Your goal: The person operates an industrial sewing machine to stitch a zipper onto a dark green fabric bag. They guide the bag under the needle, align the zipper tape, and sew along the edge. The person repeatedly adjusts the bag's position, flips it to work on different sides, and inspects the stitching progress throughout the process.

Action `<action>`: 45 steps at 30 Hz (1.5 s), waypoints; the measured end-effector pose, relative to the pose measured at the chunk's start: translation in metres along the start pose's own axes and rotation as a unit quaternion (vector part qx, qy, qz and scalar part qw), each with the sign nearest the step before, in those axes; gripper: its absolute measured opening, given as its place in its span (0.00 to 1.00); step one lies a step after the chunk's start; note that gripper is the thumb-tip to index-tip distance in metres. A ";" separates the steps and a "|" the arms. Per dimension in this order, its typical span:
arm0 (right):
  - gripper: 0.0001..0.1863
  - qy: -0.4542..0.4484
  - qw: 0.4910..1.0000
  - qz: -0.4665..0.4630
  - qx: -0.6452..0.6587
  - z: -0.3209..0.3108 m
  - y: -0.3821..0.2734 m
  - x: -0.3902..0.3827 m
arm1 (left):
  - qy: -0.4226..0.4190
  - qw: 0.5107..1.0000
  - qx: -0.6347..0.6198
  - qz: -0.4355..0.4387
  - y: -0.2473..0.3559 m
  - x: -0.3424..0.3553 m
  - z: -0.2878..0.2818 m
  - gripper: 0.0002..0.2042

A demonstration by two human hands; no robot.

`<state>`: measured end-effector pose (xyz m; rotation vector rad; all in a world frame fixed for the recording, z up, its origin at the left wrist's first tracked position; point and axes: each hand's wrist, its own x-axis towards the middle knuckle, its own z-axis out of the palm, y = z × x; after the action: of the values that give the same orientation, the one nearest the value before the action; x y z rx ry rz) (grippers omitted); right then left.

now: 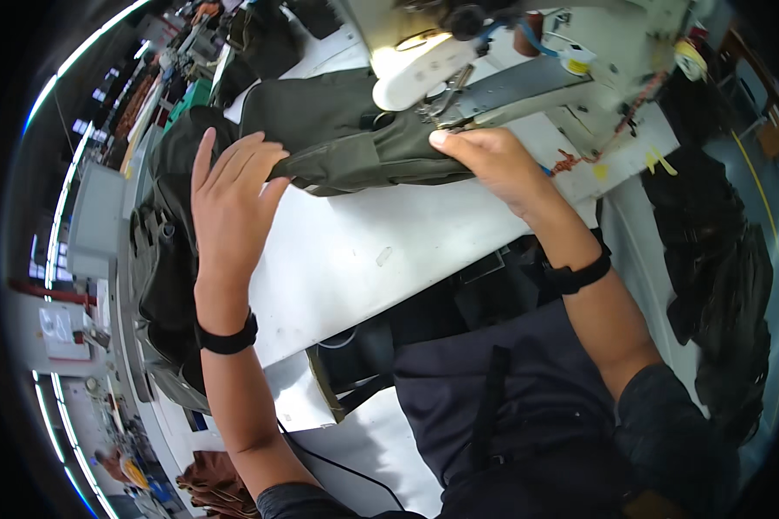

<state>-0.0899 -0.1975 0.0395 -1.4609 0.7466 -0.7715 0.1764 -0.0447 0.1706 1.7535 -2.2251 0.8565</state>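
Note:
A dark olive-green fabric bag [320,121] lies across the white work table, its right end under the head of a sewing machine [424,78]. My right hand [498,164] grips the bag's near edge just right of the needle area, thumb on top; its other fingers are mostly hidden. At the bag's left end, my left hand [234,186] has its fingers stretched out and apart. Its fingertips and thumb are at the edge of the fabric; whether they press on it I cannot tell. The needle's tip is too small to make out.
The white table [355,259] has its front edge close to my lap. Dark bags [169,285] are heaped along the left side. More dark fabric pieces [710,259] hang or lie at the right. A brown thread spool [528,35] stands behind the machine arm.

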 end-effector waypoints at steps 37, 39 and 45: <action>0.23 0.088 0.981 -0.071 0.158 0.031 0.017 -0.100 | -0.267 0.719 -0.570 -0.296 0.048 0.081 0.085 0.14; 0.23 0.086 0.981 -0.084 0.150 0.030 0.014 -0.102 | -0.251 0.692 -0.607 -0.300 0.042 0.078 0.095 0.13; 0.22 0.087 0.981 -0.092 0.146 0.029 0.012 -0.099 | -0.209 0.661 -0.644 -0.323 0.036 0.083 0.104 0.12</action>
<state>-0.1216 -0.0996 0.0246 -1.2171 0.6036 -1.1123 0.1402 -0.1646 0.1135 1.6202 -1.3013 -1.1374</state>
